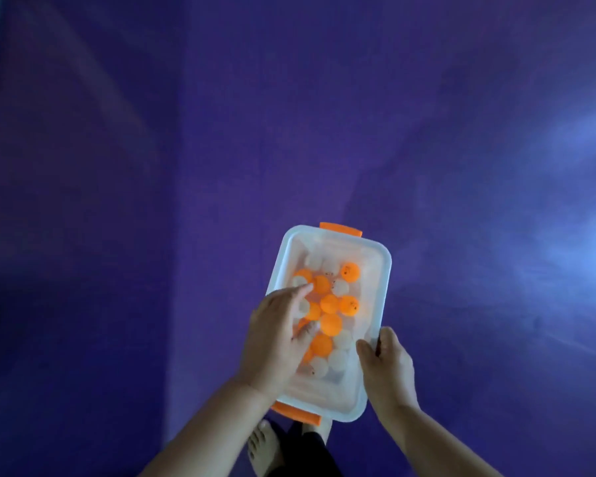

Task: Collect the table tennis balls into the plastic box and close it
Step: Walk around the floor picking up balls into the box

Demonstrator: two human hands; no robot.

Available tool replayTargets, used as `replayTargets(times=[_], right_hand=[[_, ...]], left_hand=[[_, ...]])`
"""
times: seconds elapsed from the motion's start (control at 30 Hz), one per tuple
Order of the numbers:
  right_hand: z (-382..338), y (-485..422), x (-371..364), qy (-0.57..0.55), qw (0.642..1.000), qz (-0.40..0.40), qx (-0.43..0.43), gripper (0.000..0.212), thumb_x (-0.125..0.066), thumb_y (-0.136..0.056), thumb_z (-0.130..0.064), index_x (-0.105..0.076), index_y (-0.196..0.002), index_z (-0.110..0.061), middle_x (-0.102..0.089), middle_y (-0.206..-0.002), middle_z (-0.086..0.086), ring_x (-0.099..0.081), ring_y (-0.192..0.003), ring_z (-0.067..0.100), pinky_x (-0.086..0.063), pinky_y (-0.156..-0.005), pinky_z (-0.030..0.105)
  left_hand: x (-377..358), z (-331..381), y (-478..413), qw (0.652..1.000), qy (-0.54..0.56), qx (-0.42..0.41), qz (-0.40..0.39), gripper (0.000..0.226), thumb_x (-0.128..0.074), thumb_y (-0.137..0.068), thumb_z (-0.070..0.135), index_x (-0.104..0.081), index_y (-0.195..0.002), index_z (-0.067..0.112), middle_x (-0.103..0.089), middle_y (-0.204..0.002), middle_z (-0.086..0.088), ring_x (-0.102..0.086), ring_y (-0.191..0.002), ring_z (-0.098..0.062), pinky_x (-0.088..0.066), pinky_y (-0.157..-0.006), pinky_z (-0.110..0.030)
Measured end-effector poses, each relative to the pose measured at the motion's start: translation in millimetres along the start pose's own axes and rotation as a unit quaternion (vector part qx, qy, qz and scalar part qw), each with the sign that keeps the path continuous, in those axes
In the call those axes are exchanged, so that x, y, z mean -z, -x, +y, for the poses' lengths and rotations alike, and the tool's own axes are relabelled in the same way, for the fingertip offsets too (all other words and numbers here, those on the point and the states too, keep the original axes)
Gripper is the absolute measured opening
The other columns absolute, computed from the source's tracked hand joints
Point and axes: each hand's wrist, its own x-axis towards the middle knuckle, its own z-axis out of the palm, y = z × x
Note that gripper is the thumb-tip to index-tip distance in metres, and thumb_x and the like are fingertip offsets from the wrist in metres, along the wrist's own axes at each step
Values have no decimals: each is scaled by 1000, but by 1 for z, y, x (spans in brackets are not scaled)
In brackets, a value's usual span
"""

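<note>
A clear plastic box (375, 270) with orange latches at both short ends is held above the purple floor. Several orange and white table tennis balls (331, 323) lie inside and look hazy, as if seen through a lid. My left hand (276, 339) lies over the box's left side, with index finger and thumb stretched across its top. My right hand (386, 366) grips the right long edge, thumb on top. I cannot tell for sure whether the lid is fully seated.
Purple floor (289, 132) fills the view, with bright light glare at the right. My bare feet (265, 445) stand just below the box. No loose balls show on the floor.
</note>
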Motion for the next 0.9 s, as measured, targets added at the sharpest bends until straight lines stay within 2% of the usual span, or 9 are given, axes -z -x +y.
replayTargets(times=[0.07,0.17,0.3,0.43,0.57,0.63,0.67,0.73,0.9], right_hand=[[-25,35,35,-19,1000,-5,9,15,-52,-89,-14,-47,-80,-2,-55,-68,4,-46,-59,14,-40,-49,25],[-56,91,89,-53,998,-3,28,22,-52,-91,-10,-42,-72,-9,-50,-65,-2,-42,-55,8,-36,-39,12],[-77,150,158,-83,996,-14,36,23,-54,-89,-11,-41,-70,-13,-49,-68,-2,-43,-56,8,-36,-42,14],[-77,190,226,-99,994,-9,35,19,-55,-87,-13,-44,-72,-13,-52,-71,1,-46,-61,12,-40,-53,26],[-60,214,291,-117,992,25,33,25,-55,-85,-11,-37,-68,-15,-42,-65,-1,-36,-57,11,-31,-49,24],[-48,221,323,-133,990,42,32,27,-56,-84,-11,-34,-67,-16,-41,-64,-2,-34,-56,9,-30,-49,23],[-42,223,339,-146,988,51,30,28,-56,-84,-12,-34,-67,-16,-41,-63,-3,-34,-56,9,-30,-48,22],[-27,225,372,-170,983,65,20,30,-56,-85,-12,-34,-65,-17,-42,-62,-5,-35,-54,8,-31,-47,21],[16,208,464,-214,973,88,16,31,-60,-85,-13,-36,-65,-17,-44,-64,-3,-37,-55,8,-34,-49,22]], left_hand=[[39,40,3,998,-38,-12,56,46,-66,-76,22,-53,-121,28,-61,-111,12,-49,-105,-9,-35,-92,-18],[89,99,14,992,-109,28,63,56,-74,-74,10,-54,-125,22,-62,-121,2,-52,-111,-20,-39,-96,-27],[139,180,32,987,-134,84,-12,64,-64,-86,19,-37,-143,13,-42,-146,-3,-35,-134,-22,-30,-109,-32],[161,254,47,976,-148,112,-110,66,-59,-90,32,-29,-147,15,-41,-147,-3,-36,-134,-20,-38,-103,-36],[146,318,61,958,-176,109,-197,59,-54,-89,42,-36,-140,19,-51,-135,1,-52,-120,-20,-45,-84,-33],[129,349,64,951,-181,94,-231,36,-54,-87,44,-51,-114,20,-61,-109,6,-61,-95,-15,-48,-71,-33],[120,365,63,948,-184,86,-244,27,-55,-85,43,-53,-100,20,-62,-96,5,-61,-81,-14,-48,-65,-32],[98,399,59,942,-196,70,-262,20,-57,-83,38,-52,-85,18,-59,-81,4,-54,-65,-13,-43,-55,-29],[30,496,39,949,-190,16,-252,13,-54,-83,25,-49,-75,16,-54,-71,3,-45,-56,-10,-33,-48,-23]])
